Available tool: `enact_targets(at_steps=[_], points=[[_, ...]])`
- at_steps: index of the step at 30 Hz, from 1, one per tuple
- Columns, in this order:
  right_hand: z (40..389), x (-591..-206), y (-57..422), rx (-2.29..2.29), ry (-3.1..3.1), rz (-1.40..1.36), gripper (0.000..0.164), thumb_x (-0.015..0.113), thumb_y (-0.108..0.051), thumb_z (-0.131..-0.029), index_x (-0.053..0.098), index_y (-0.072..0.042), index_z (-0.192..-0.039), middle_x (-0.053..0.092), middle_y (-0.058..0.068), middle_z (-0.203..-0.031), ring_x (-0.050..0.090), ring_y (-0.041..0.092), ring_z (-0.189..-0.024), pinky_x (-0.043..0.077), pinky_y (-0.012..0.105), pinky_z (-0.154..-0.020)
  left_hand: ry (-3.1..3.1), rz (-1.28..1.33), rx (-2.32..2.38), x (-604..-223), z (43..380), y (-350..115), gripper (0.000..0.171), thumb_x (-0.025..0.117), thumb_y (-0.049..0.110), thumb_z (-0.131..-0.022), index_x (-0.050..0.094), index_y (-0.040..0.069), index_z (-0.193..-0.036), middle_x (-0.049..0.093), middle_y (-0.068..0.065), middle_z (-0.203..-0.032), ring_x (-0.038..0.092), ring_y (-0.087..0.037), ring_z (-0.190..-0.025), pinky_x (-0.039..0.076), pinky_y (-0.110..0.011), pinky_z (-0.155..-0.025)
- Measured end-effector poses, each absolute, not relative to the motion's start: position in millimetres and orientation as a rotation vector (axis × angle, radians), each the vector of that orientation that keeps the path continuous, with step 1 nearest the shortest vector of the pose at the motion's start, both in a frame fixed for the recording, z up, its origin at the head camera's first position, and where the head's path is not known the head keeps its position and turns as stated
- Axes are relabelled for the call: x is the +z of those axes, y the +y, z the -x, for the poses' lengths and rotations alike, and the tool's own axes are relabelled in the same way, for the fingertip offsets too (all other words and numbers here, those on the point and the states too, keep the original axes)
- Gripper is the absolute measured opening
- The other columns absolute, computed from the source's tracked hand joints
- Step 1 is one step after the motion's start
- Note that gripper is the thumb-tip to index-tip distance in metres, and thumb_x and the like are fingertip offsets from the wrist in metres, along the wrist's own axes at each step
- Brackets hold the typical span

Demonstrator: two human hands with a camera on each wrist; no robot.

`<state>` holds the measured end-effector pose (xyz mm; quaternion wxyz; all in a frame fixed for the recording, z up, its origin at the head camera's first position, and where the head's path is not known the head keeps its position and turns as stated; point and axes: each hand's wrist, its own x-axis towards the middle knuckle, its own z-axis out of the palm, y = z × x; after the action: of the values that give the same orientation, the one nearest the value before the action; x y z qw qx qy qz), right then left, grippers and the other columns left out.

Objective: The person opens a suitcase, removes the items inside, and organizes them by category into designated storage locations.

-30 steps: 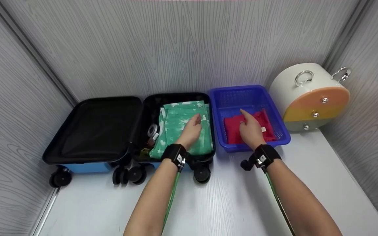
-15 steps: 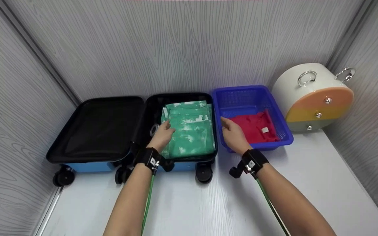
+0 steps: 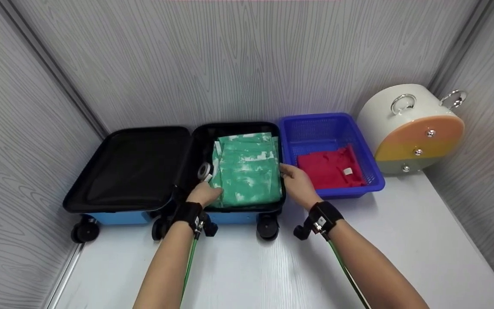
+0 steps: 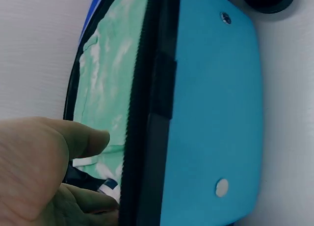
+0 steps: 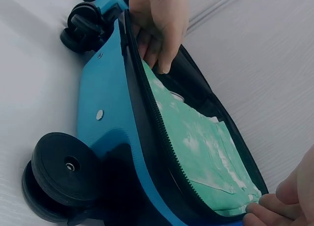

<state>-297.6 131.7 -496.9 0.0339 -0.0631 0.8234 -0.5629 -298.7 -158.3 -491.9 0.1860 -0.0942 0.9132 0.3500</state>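
Folded green-and-white tie-dyed cloth [image 3: 247, 180] lies stacked in the right half of an open blue suitcase [image 4: 216, 108] with a black lining. At the cloth's lower left corner, my left hand [image 3: 204, 194] reaches inside the rim, its thumb over the cloth and its fingers lower down, apart from the thumb. My right hand [image 3: 299, 183] reaches over the suitcase's right edge. Its fingertips [image 5: 265, 206] are at the cloth's right side; whether they press it is unclear. A white roll [image 3: 204, 171] sits left of the cloth, beside my left hand.
The suitcase's other half [image 3: 131, 171] lies open on the left, with black wheels [image 3: 267, 227] along the front. To the right stands a blue basket [image 3: 315, 124] holding red cloth [image 3: 328, 169]. Beyond it is a rounded white case [image 3: 388, 103] with coloured drawers. Grey walls enclose the table.
My left hand has moved left across the green cloth and down to its lower left corner. My right hand has moved left from above the red cloth to the suitcase's right edge.
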Motion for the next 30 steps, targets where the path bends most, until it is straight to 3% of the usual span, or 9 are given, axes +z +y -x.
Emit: enact_targets(at_steps=[3,5,8,10,12,18,22,26,30], points=[[297.3,-497.9,131.0,-1.736,2.525,0.196,0.047,0.039,-0.004,-0.106,0.044,0.003,-0.152,0.049,0.019,-0.151,0.045,0.03,-0.14,0.037,0.042,-0.114,2.615,0.261,0.843,-494.8,299.0,-152.4,0.041,0.056,0.046,-0.102,0.059,0.009,-0.085,0.036,0.0,-0.065,0.033,-0.016,-0.054,0.035,-0.035,-0.062],[296.8,-498.4,130.7,-1.729,2.536,0.201,0.048,0.039,-0.004,-0.105,0.045,0.002,-0.152,0.05,0.019,-0.151,0.045,0.03,-0.14,0.037,0.042,-0.115,2.647,0.261,0.8,-495.8,298.2,-149.0,0.047,0.058,0.05,-0.099,0.05,0.013,-0.072,0.04,-0.001,-0.063,0.043,-0.022,-0.062,0.038,-0.037,-0.066],[295.9,-499.1,130.0,-1.707,2.562,0.21,0.048,0.039,-0.004,-0.104,0.045,0.002,-0.152,0.051,0.019,-0.15,0.044,0.031,-0.141,0.037,0.043,-0.115,2.726,0.27,0.795,-496.0,295.8,-146.0,0.048,0.064,0.053,-0.096,0.065,0.005,-0.091,0.06,-0.013,-0.091,0.056,-0.037,-0.097,0.045,-0.047,-0.086],[295.1,-499.5,129.3,-1.694,2.57,0.212,0.048,0.038,-0.004,-0.104,0.045,0.002,-0.152,0.051,0.019,-0.15,0.044,0.031,-0.141,0.037,0.044,-0.115,2.762,0.28,0.805,-495.5,294.6,-145.0,0.06,0.068,0.052,-0.094,0.064,-0.002,-0.118,0.059,-0.023,-0.12,0.048,-0.046,-0.121,0.042,-0.055,-0.1],[294.0,-499.2,128.7,-1.692,2.564,0.204,0.048,0.039,-0.005,-0.105,0.045,0.001,-0.152,0.05,0.017,-0.151,0.043,0.03,-0.142,0.037,0.043,-0.115,2.771,0.303,0.811,-495.8,295.3,-144.6,0.074,0.069,0.051,-0.094,0.054,-0.005,-0.139,0.05,-0.028,-0.138,0.04,-0.049,-0.131,0.037,-0.059,-0.107],[292.8,-497.6,127.2,-1.708,2.534,0.192,0.048,0.04,-0.007,-0.106,0.045,-0.001,-0.153,0.05,0.014,-0.152,0.043,0.028,-0.142,0.037,0.042,-0.114,2.708,0.343,0.927,-494.8,302.7,-142.2,0.08,0.07,0.039,-0.097,0.035,-0.002,-0.155,0.036,-0.033,-0.15,0.039,-0.05,-0.136,0.033,-0.06,-0.112],[292.8,-497.8,127.2,-1.716,2.529,0.195,0.048,0.039,-0.007,-0.106,0.044,-0.001,-0.153,0.049,0.015,-0.153,0.043,0.029,-0.142,0.037,0.042,-0.115,2.669,0.363,1.103,-492.7,306.6,-139.4,0.076,0.071,0.03,-0.097,0.033,0.003,-0.157,0.031,-0.028,-0.155,0.04,-0.045,-0.137,0.037,-0.056,-0.11],[291.0,-497.2,126.4,-1.752,2.531,0.183,0.047,0.04,-0.007,-0.106,0.045,-0.001,-0.153,0.05,0.016,-0.152,0.044,0.028,-0.141,0.038,0.041,-0.114,2.646,0.374,1.221,-489.7,308.2,-139.0,0.064,0.069,0.021,-0.096,0.042,0.003,-0.151,0.04,-0.023,-0.152,0.051,-0.036,-0.119,0.047,-0.048,-0.095],[287.2,-496.2,123.5,-1.754,2.576,0.149,0.043,0.044,-0.008,-0.106,0.052,-0.003,-0.148,0.057,0.015,-0.144,0.051,0.026,-0.134,0.044,0.041,-0.108,2.637,0.345,1.221,-485.8,309.6,-140.2,0.056,0.062,0.019,-0.099,0.042,0.003,-0.149,0.049,-0.02,-0.144,0.052,-0.029,-0.092,0.044,-0.04,-0.077]])
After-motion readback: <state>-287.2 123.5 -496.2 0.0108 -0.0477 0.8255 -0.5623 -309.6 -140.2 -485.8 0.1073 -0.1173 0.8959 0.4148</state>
